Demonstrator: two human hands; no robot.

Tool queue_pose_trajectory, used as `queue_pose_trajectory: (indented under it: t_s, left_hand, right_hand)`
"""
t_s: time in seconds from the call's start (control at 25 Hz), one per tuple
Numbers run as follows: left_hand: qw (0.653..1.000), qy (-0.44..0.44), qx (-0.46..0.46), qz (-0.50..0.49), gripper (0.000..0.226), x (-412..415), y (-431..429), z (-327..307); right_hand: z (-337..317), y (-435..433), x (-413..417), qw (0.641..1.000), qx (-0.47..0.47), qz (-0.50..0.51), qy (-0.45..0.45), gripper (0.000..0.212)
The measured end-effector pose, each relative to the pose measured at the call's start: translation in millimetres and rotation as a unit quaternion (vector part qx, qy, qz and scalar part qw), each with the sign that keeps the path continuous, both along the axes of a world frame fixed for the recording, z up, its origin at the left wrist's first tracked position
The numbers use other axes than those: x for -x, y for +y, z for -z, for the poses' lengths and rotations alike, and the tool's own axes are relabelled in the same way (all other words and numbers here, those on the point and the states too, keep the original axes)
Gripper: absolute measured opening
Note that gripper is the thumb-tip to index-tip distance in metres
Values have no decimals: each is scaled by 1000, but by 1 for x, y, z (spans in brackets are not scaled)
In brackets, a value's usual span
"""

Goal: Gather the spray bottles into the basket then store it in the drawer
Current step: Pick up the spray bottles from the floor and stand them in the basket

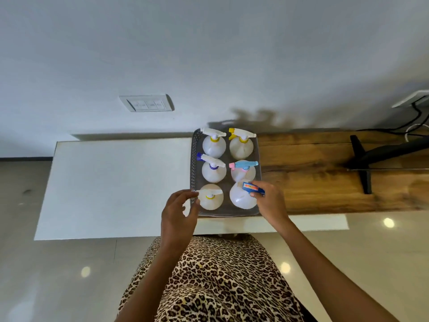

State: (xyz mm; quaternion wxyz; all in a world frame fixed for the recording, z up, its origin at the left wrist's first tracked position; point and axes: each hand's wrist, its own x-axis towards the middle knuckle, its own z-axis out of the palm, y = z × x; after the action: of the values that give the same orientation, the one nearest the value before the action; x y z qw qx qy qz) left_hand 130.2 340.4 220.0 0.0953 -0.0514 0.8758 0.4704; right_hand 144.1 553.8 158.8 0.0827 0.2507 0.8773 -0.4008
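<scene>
A grey basket (194, 159) sits on the counter, holding several white spray bottles in two columns. The far pair have a white-and-yellow head (213, 133) and a yellow-tipped head (241, 134). The middle pair have a purple-tipped head (210, 161) and a light blue and pink head (243, 165). My right hand (267, 198) grips the blue spray head of the near right bottle (241, 197), which stands in the basket. My left hand (178, 212) pinches the white nozzle of the near left bottle (210, 199), whose collar is yellow.
The basket straddles a white cabinet top (116, 184) on the left and a wooden counter (325, 173) on the right. A black monitor stand (362, 163) and cables lie at the far right. A wall switch plate (146, 103) is behind. No drawer shows.
</scene>
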Motion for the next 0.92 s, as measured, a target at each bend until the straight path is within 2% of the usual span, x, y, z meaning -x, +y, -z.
queue_pose_trajectory:
  t_s: [0.28, 0.52, 0.64, 0.8, 0.92]
  left_hand:
    - [999, -19, 12, -33, 17, -6, 8, 4]
    - [999, -26, 1, -48, 17, -5, 17, 3]
    - [999, -21, -1, -38, 19, -3, 19, 0]
    - [1000, -10, 2, -21, 19, 3, 19, -3]
    - [1000, -3, 14, -4, 18, 15, 15, 2]
  right_hand:
    - [42, -4, 10, 994, -13, -104, -27, 33]
    - [54, -2, 5, 991, 0, -132, -7, 35]
    - [56, -3, 7, 987, 0, -156, -31, 40]
    - [53, -2, 2, 990, -11, -132, -38, 51]
    - [51, 2, -10, 998, -18, -61, -30, 58]
